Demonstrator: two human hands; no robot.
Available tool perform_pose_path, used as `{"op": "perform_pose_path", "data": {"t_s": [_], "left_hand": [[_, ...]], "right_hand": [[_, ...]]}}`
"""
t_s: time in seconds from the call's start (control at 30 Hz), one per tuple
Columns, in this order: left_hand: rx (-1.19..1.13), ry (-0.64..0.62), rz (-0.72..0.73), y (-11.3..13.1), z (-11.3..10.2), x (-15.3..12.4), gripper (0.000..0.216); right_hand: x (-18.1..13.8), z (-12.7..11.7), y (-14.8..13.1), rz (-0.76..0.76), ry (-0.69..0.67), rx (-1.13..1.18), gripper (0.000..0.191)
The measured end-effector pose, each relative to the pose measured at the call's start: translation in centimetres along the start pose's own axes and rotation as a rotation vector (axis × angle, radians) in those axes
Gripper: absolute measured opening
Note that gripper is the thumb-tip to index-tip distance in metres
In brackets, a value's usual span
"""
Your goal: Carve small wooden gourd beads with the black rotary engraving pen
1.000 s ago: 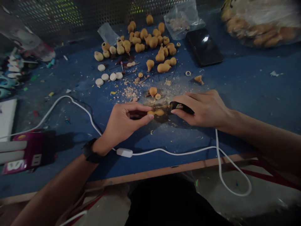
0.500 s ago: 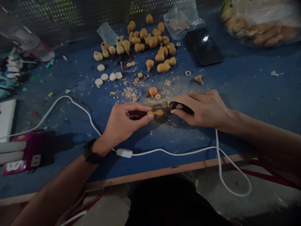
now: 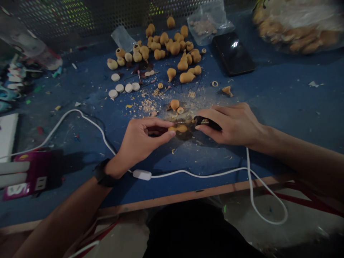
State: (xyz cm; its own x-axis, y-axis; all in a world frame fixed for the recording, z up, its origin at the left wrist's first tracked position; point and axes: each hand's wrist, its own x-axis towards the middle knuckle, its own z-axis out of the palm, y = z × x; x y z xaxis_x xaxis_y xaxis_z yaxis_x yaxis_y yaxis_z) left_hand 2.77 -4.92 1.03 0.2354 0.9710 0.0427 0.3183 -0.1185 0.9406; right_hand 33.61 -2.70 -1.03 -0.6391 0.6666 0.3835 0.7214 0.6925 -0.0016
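Left hand (image 3: pixel 141 134) is pinching a small gourd (image 3: pixel 182 128) by its left end, thumb and fingertips nearly together. Right hand (image 3: pixel 236 125) is gripping a black handheld tool (image 3: pixel 213 124), fingers wrapped over the top, thumb below. Thin bit (image 3: pixel 185 122) is pointing left, lying along the gourd's far edge; can't tell if it's touching. Gourd is sitting between the hands, low over the table (image 3: pixel 290 114). Cut gourd piece (image 3: pixel 175 104) is resting just beyond it, shavings (image 3: pixel 149 105) scattering to the left. Gourd pile (image 3: pixel 174 47) is occupying the back, white discs (image 3: pixel 119 87) lying left of it. White cord (image 3: pixel 185 172) is running along the near side, passing under the right wrist.
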Motion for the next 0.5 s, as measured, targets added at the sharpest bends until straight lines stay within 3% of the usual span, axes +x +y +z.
{"op": "perform_pose_path", "data": {"t_s": [0.5], "left_hand": [[0.014, -0.004, 0.009, -0.15, -0.07, -0.04, 0.02]], "right_hand": [[0.04, -0.14, 0.16, -0.002, -0.028, 0.004, 0.053]]}}
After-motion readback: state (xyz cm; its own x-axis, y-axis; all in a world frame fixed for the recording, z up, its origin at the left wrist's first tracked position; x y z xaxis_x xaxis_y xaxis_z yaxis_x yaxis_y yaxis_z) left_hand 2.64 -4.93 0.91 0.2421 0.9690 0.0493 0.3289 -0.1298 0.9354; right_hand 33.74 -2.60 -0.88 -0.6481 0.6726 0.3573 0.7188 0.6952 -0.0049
